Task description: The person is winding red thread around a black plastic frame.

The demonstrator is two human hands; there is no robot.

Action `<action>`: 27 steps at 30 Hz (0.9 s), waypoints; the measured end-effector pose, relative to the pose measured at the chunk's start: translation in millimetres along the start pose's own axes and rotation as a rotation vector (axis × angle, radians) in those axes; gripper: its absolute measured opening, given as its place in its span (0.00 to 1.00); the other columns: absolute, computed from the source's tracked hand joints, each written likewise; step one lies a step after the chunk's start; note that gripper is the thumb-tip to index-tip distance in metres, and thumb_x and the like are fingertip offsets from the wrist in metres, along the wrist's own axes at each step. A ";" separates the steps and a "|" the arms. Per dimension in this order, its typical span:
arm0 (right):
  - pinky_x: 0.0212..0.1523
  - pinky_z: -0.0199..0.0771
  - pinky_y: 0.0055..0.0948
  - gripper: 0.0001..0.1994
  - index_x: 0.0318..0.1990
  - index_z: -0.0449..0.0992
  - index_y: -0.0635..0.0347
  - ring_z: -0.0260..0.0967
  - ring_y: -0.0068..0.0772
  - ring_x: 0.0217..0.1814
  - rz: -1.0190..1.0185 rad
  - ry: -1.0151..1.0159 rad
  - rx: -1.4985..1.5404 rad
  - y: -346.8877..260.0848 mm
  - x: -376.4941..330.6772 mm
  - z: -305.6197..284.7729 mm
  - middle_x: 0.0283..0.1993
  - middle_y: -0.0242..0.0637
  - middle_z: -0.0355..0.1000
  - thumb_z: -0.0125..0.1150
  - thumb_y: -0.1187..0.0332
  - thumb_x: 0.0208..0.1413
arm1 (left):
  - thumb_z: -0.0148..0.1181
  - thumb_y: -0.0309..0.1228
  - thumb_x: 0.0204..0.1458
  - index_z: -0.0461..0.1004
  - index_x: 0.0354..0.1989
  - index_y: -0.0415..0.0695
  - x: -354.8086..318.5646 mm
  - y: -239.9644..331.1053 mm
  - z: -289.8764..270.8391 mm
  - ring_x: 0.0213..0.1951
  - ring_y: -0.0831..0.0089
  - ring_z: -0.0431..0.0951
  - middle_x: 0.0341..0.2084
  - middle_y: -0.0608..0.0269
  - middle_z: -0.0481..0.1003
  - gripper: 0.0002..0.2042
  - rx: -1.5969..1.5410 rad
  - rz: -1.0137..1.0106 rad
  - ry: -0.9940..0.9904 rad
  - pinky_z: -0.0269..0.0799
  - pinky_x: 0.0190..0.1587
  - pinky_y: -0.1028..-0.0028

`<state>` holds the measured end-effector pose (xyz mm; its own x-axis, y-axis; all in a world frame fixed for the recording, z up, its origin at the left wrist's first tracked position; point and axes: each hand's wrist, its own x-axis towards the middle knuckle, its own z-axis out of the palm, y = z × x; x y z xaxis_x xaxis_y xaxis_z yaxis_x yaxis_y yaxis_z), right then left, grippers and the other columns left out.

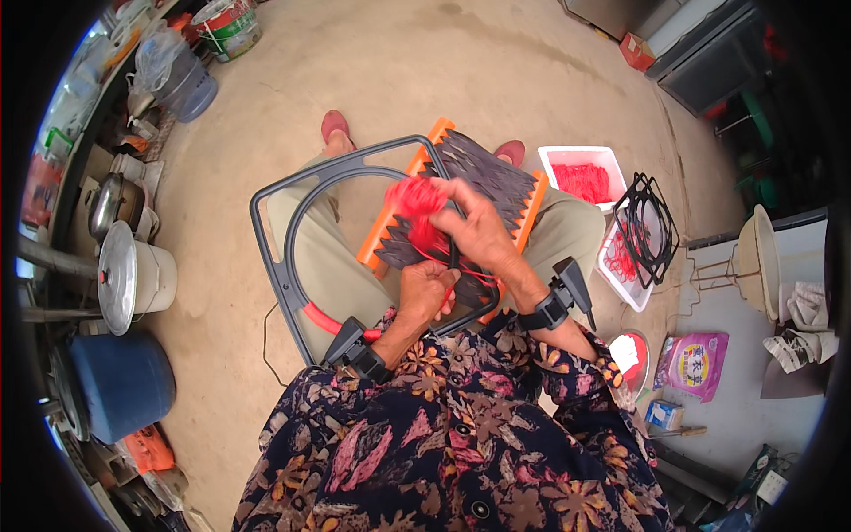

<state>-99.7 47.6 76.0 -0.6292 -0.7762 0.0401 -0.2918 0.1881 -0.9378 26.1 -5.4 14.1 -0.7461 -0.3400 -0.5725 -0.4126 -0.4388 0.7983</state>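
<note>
Frame of dark grey plastic, a ring set in a rounded square (pixel 275 257), lies across the seated person's lap, its lower arc partly wound in red. Orange-edged board of dark slats (pixel 496 182) slants up and right. Right hand (pixel 479 232), nearer the ball of red cord (pixel 417 197), pinches its strand; left hand (pixel 424 293) is closed on the ring's lower arc below.
</note>
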 end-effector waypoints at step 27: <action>0.48 0.71 0.41 0.16 0.45 0.70 0.66 0.70 0.37 0.43 -0.035 0.829 1.437 132.7 -203.5 -232.6 0.40 0.39 0.72 0.53 0.60 0.60 | 0.59 0.29 0.53 0.71 0.31 0.36 -0.2 18.7 -11.2 0.10 0.72 0.70 0.16 0.55 0.73 0.08 -0.243 -0.108 -0.078 0.61 0.08 0.76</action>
<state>-177.9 370.5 23.7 -0.9622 -0.1691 -0.2137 0.2501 -0.8595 -0.4458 24.4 -22.8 27.0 -0.7462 -0.2197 -0.6285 -0.3618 -0.6586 0.6598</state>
